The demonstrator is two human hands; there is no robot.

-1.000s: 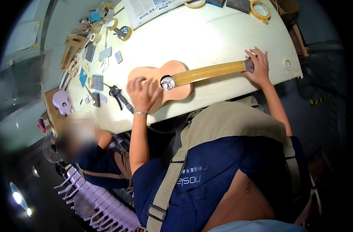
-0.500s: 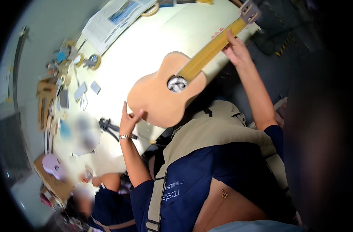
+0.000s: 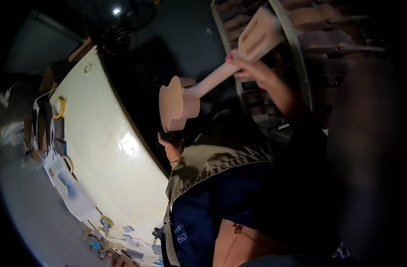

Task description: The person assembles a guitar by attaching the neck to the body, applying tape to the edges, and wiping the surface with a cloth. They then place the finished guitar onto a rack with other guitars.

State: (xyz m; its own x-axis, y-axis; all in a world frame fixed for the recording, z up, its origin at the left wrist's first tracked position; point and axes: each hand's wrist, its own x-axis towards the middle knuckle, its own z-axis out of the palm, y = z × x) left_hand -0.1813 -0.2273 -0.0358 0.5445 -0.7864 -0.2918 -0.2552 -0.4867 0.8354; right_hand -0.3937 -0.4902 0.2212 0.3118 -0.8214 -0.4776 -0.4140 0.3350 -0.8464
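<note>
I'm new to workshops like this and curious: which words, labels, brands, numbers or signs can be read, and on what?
Dark blue shirt: pale lettering on the chest, which I won't copy out.
Printed paper on the table: too small and blurred to read.
Small guitar held by the right hand: no lettering visible.

pale worktable [image 3: 94, 133] | yellow tape roll [image 3: 63, 108] | printed paper [image 3: 59, 172] | loaded rack [image 3: 295, 58], right

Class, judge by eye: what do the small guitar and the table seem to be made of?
Small guitar: probably wood, matt, perhaps unvarnished; its pale tan surfaces show no sharp glare.
Table: cream top, shiny, perhaps plastic-coated, since light glints off small ripples; what lies underneath stays open.
</note>
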